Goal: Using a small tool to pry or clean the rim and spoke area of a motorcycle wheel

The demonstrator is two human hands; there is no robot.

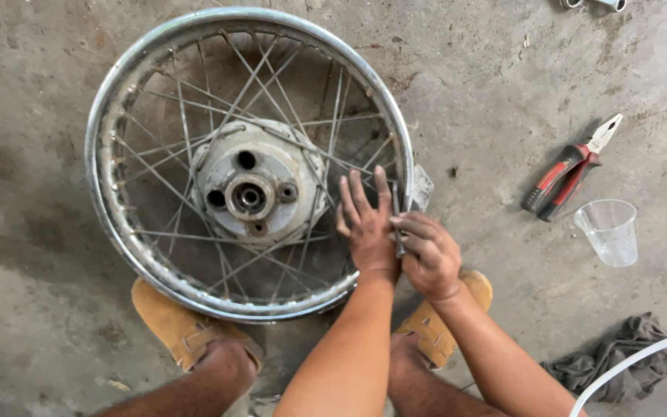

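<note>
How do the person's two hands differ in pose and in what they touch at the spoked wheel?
The left hand lies flat with fingers spread over the spokes; the right hand is curled, pinching a thin metal tool. The left reaches inside the rim; the right sits at its edge. Both are bare.

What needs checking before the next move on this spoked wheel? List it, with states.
1. Wheel lying flat on the concrete floor: ok.
2. Left hand spread on the spokes by the rim: ok.
3. Right hand gripping a thin metal tool: ok.
4. Tool seated on a spoke nipple: cannot tell.
5. Pliers lying apart on the floor, unheld: ok.
6. Plastic cup upright beside the pliers: ok.
</note>
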